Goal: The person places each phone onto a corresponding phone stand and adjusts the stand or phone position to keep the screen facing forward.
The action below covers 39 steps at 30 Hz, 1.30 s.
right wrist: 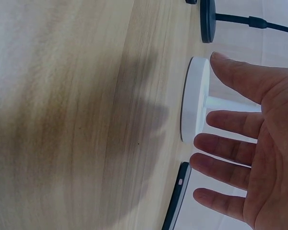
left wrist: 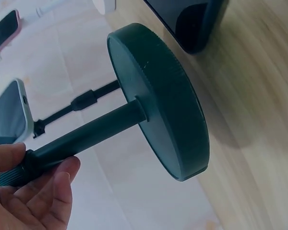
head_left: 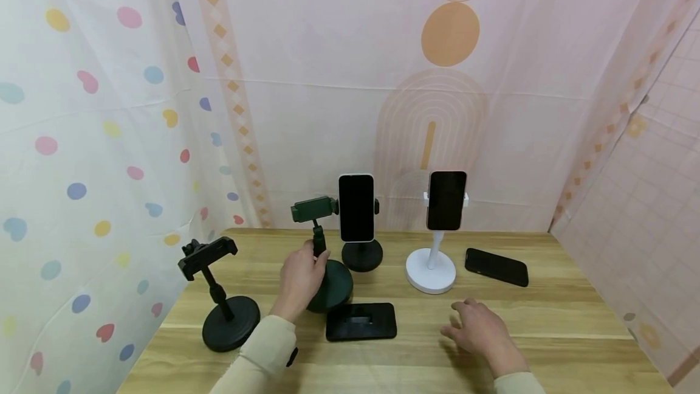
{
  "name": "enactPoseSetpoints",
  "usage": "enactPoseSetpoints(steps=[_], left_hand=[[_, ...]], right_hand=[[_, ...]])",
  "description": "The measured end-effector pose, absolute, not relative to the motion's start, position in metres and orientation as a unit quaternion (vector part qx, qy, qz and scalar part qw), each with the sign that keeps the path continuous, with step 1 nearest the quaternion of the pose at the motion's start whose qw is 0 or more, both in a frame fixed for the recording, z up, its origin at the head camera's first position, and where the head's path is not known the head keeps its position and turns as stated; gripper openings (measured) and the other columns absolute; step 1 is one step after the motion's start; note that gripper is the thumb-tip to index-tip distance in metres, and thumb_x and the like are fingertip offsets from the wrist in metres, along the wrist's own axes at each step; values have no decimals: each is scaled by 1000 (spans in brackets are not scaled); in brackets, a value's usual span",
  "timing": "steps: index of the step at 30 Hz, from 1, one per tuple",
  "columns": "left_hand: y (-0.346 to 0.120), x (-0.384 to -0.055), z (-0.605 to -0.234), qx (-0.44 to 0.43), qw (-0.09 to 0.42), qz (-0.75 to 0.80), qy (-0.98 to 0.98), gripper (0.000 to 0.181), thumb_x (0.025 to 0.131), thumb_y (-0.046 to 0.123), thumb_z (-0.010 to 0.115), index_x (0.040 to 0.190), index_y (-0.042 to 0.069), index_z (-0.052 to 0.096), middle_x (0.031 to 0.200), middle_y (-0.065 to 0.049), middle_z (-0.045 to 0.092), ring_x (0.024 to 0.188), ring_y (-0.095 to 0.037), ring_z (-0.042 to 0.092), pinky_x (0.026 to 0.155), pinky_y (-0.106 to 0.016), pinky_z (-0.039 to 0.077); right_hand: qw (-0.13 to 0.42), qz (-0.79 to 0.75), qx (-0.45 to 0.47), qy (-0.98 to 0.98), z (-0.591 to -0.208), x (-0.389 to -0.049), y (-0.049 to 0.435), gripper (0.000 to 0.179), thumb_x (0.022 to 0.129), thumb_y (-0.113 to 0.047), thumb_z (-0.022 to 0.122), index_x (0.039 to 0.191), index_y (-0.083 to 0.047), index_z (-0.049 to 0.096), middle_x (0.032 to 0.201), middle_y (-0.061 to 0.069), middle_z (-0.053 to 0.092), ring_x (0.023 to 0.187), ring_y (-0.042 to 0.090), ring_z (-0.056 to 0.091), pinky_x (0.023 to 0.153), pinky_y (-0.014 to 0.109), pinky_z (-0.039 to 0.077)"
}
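My left hand (head_left: 302,278) grips the pole of a dark green phone stand (left wrist: 96,132), thumb and fingers around it. The stand's clamp (head_left: 313,209) is at the top and holds no phone. I cannot tell whether its round base (head_left: 336,284) touches the table. Just in front of that base lies a black phone (head_left: 383,324), screen up. My right hand (head_left: 481,330) hovers over the table with its fingers spread and relaxed, holding nothing. Nearest to it is a white phone stand (head_left: 421,271), which carries a pink-edged phone (head_left: 447,200).
On the left stands a black phone stand (head_left: 229,324) with a bare clamp. Behind the green stand, another black stand (head_left: 362,255) bears a white-edged phone (head_left: 356,208). A dark phone (head_left: 496,266) lies at the right. Patterned curtains (head_left: 306,132) enclose the wooden table (head_left: 569,315).
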<state>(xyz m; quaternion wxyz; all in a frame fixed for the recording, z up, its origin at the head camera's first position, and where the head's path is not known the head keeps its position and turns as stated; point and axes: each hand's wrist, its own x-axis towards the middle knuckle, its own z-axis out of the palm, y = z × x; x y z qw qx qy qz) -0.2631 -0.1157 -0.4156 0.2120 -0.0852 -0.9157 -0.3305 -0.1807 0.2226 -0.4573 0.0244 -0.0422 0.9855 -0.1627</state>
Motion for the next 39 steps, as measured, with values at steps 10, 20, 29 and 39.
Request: enactPoseSetpoints(steps=[10,20,29,39], left_hand=[[-90,-252,-415,-115,206,-317,-918,22,96,23,67,98,1,65,81,-11,69,69,-24,67,58,-39,52],[-62,-242,-415,-147,169,-313,-923,25,97,26,66,98,1,63,74,-8,65,63,-22,64,53,-33,48],[-30,-238,-413,-187,149,-314,-919,22,96,25,67,95,4,62,77,-10,68,65,-23,66,57,-36,51],[9,-240,-414,-219,93,-353,-905,22,98,27,65,89,7,60,64,3,54,55,-10,50,51,-26,41]], right_hand=[[26,-164,-42,985,-458,-182,223,57,84,-38,78,120,3,65,120,26,60,109,45,58,88,58,48],[31,-165,-40,985,-459,-183,225,56,84,-38,78,119,4,65,116,23,62,104,42,61,87,56,49],[38,-166,-41,985,-462,-181,227,55,85,-36,78,119,5,65,112,22,63,101,40,62,87,56,49],[35,-167,-44,984,-464,-182,228,53,85,-36,78,116,4,66,113,22,63,103,40,61,88,56,48]])
